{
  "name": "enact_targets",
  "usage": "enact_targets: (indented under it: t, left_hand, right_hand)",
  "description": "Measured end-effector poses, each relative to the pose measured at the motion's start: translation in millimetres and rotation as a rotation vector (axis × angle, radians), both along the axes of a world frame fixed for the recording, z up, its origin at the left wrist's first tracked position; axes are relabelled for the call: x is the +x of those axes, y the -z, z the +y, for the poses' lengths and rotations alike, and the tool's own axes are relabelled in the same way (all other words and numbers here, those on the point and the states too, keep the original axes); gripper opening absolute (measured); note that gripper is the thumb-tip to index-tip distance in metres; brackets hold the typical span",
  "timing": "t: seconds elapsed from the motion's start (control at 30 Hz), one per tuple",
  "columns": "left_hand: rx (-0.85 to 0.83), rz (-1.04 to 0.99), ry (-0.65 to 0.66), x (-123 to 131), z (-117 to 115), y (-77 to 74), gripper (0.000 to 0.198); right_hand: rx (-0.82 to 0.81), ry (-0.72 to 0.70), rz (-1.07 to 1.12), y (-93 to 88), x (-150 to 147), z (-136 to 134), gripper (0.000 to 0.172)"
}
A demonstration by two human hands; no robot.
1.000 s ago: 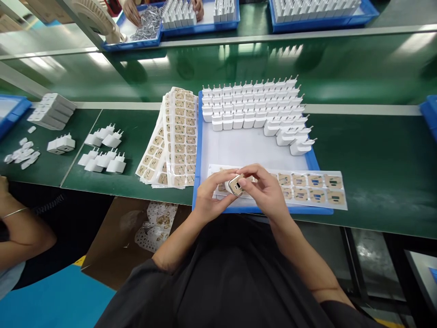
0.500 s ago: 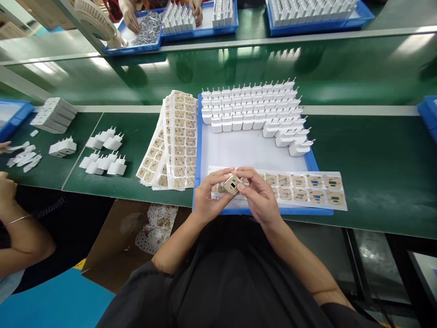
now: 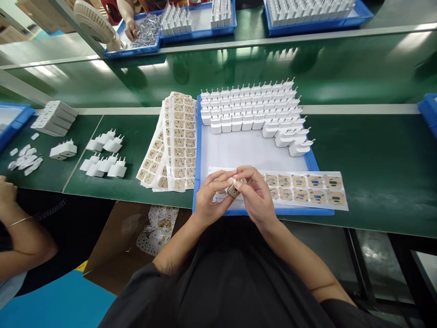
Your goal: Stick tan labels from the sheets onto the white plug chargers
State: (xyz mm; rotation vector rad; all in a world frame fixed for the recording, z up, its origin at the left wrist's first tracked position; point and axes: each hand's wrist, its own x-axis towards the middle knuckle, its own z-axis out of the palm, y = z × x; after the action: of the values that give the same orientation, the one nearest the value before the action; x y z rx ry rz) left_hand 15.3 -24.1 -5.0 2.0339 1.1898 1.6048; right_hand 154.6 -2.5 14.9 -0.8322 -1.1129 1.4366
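Between my two hands, over the front of a blue-rimmed tray [image 3: 322, 212], is a plug charger [image 3: 233, 190] with a tan sticker on its port face. My left hand [image 3: 212, 193] grips it from the left, and the fingers of my right hand [image 3: 255, 193] close on its right side. Most of the charger's body is hidden by my fingers. Beneath my hands a sheet of tan stickers [image 3: 290, 187] lies across the tray and sticks out past its right edge. White plug chargers [image 3: 251, 107] stand in rows at the back of the tray, pins up.
Stacked sticker sheets [image 3: 170, 141] lie left of the tray. Further left are loose chargers [image 3: 105, 155], small white pieces [image 3: 25, 157] and a co-worker's arm [image 3: 27, 232]. Beyond the green divider are a fan [image 3: 97, 25], other trays [image 3: 317, 27] and another person's hand [image 3: 131, 29].
The charger has been tilted in my fingers, so less of its stickered face shows. One hand of the person across has left view; the co-worker's fingers at left have withdrawn from the white pieces.
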Motion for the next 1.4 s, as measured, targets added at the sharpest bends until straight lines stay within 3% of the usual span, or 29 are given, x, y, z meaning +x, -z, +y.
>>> enact_targets:
  t: [0.23,0.5,0.63,0.8,0.93,1.03,1.17,1.4]
  left_hand:
    - [-0.020,0.001,0.002,2,-1,1.6,0.040]
    - [-0.017,-0.026,0.031,0,-1,1.9,0.042]
    - [-0.061,-0.079,0.084,1,-1,4.8,0.043]
    - [-0.106,-0.093,0.057,3,-4,0.9,0.043]
    - [-0.280,-0.124,-0.023,1,-6,-4.0,0.042]
    - [-0.302,-0.196,-0.037,0,-4,-3.5,0.040]
    - [-0.308,-0.286,-0.014,1,-3,0.0,0.042]
    - [-0.326,-0.331,-0.052,-2,-4,-0.9,0.043]
  right_hand:
    - [-0.105,-0.026,0.031,-2.9,3,2,0.006]
    - [-0.043,-0.085,0.008,-0.2,10,1,0.009]
    - [0.095,-0.123,-0.168,-4.9,22,7,0.012]
    - [0.464,0.077,-0.464,-8.9,30,8,0.006]
    - [0.622,0.021,-0.372,-4.2,36,1,0.008]
    - [0.441,-0.009,-0.225,0.5,39,0,0.004]
    - [0.144,0.012,-0.299,7.8,39,6,0.008]
    - [0.111,-0.013,-0.427,23.9,35,9,0.018]
